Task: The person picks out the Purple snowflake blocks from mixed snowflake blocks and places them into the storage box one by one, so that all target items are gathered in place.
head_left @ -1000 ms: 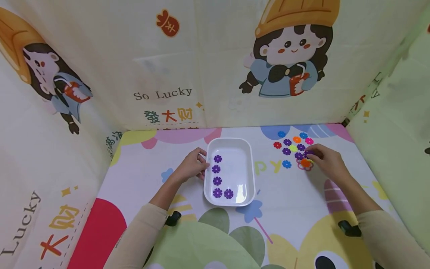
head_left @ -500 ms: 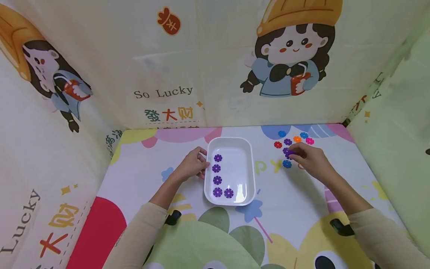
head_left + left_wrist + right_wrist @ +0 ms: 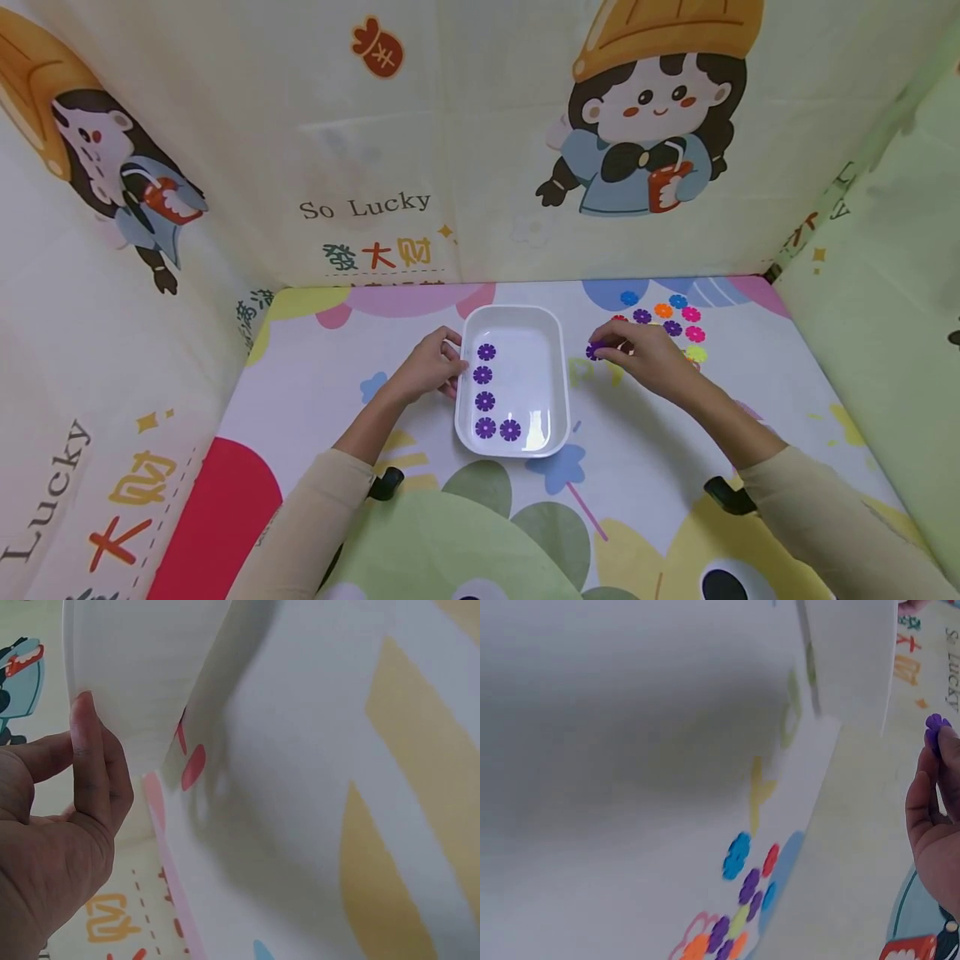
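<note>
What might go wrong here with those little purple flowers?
The small purple flower pinched in the right grip might slip and drop outside the white tray. The left grip holds just one side of the tray, so a nudge could perhaps shift the five purple flowers inside.

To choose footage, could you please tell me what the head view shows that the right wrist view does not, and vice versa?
Only the head view shows the five purple pieces inside the white tray. Only the right wrist view shows the blue piece nearest the printed yellow Y. Both show the right hand pinching a purple piece.
</note>
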A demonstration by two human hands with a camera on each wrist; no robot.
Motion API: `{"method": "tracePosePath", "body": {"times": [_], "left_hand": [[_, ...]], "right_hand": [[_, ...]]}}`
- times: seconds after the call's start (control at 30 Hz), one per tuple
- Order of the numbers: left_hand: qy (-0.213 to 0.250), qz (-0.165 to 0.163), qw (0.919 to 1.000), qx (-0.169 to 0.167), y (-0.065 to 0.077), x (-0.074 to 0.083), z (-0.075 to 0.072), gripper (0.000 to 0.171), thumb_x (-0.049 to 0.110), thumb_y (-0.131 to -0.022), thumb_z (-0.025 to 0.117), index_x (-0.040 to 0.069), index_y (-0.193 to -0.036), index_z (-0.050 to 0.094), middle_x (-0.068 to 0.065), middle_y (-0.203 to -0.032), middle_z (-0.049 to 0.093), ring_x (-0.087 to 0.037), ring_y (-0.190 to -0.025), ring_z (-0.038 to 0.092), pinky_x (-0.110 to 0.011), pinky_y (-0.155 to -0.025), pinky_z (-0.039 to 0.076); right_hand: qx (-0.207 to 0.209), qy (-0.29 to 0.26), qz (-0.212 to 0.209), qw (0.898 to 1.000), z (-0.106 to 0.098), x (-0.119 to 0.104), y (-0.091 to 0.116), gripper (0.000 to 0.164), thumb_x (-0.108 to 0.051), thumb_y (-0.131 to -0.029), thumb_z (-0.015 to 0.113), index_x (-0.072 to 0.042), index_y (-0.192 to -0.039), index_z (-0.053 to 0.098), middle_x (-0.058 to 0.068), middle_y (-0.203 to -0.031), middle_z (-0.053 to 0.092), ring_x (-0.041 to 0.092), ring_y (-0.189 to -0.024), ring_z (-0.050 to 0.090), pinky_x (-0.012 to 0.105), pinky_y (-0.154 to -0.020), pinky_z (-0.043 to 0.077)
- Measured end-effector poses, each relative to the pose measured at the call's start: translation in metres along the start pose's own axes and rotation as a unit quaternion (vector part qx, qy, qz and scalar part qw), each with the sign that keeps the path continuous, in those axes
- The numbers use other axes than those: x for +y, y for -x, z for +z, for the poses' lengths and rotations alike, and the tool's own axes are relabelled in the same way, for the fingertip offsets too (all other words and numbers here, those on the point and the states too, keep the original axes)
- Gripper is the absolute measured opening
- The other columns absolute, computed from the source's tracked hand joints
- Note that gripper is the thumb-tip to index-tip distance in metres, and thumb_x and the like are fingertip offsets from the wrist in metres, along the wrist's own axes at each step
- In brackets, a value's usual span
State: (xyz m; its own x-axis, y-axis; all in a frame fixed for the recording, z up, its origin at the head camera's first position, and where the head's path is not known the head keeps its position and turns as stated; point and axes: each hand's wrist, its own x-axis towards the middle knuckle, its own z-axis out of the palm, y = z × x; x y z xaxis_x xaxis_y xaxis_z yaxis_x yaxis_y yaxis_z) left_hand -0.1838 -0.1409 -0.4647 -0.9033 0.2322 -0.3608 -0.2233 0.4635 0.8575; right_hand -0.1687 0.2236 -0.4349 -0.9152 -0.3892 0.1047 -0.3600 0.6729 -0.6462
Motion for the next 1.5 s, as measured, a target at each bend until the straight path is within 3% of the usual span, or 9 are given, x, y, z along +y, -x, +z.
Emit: {"method": "tracePosePath", "body": {"times": [0.13,0.33,0.57,0.9,1.2,1.5], "left_hand": [[0.002,-0.003,1.0,0.003,0.001,-0.001,0.0,0.04,0.008,-0.099,0.068,0.007,-0.134,0.048,-0.015,-0.102,0.059,-0.022,-0.065,0.067,-0.038,-0.058,0.066],[0.007,-0.003,1.0,0.004,0.003,-0.001,0.001,0.04,0.009,-0.099,0.068,0.008,-0.134,0.049,-0.014,-0.102,0.059,-0.022,-0.065,0.067,-0.037,-0.058,0.066],[0.011,0.001,0.9999,0.009,0.004,-0.003,0.001,0.041,0.008,-0.098,0.069,0.007,-0.133,0.049,-0.014,-0.099,0.059,-0.022,-0.064,0.066,-0.036,-0.057,0.065],[0.013,0.004,0.9998,0.012,0.002,-0.003,0.0,0.04,0.006,-0.097,0.068,0.005,-0.132,0.049,-0.013,-0.097,0.059,-0.02,-0.061,0.065,-0.036,-0.053,0.064],[0.023,0.007,0.9997,0.008,0.003,0.0,0.001,0.039,0.002,-0.097,0.066,0.003,-0.132,0.049,-0.012,-0.094,0.058,-0.018,-0.059,0.064,-0.036,-0.052,0.064],[0.019,0.01,0.9998,0.006,0.001,0.0,0.002,0.039,0.003,-0.098,0.065,0.003,-0.132,0.048,-0.013,-0.095,0.058,-0.018,-0.059,0.064,-0.041,-0.056,0.066]], "right_hand": [[-0.025,-0.016,-0.017,0.999,0.01,-0.013,-0.011,0.022,-0.009,-0.094,0.075,-0.013,-0.116,0.075,0.0,-0.107,0.077,0.016,-0.093,0.072,0.028,-0.081,0.066],[-0.081,-0.02,-0.025,0.996,0.022,-0.031,-0.025,0.025,-0.01,-0.094,0.075,-0.018,-0.118,0.075,-0.003,-0.111,0.076,0.014,-0.097,0.072,0.029,-0.087,0.065],[-0.161,-0.013,-0.052,0.986,0.04,-0.047,-0.045,0.023,-0.008,-0.096,0.073,-0.011,-0.119,0.075,0.001,-0.111,0.077,0.016,-0.101,0.073,0.033,-0.091,0.065],[-0.24,-0.009,-0.035,0.97,0.068,-0.059,-0.066,0.011,-0.006,-0.094,0.075,-0.014,-0.101,0.072,-0.002,-0.096,0.073,0.012,-0.087,0.068,0.028,-0.087,0.065],[-0.283,0.015,-0.065,0.957,0.086,-0.06,-0.078,0.006,-0.006,-0.093,0.075,-0.011,-0.094,0.073,-0.003,-0.09,0.072,0.011,-0.083,0.064,0.021,-0.078,0.062],[-0.304,0.037,-0.044,0.951,0.099,-0.058,-0.083,0.004,-0.007,-0.094,0.075,-0.011,-0.094,0.073,-0.004,-0.087,0.071,0.01,-0.081,0.064,0.021,-0.077,0.06]]}}
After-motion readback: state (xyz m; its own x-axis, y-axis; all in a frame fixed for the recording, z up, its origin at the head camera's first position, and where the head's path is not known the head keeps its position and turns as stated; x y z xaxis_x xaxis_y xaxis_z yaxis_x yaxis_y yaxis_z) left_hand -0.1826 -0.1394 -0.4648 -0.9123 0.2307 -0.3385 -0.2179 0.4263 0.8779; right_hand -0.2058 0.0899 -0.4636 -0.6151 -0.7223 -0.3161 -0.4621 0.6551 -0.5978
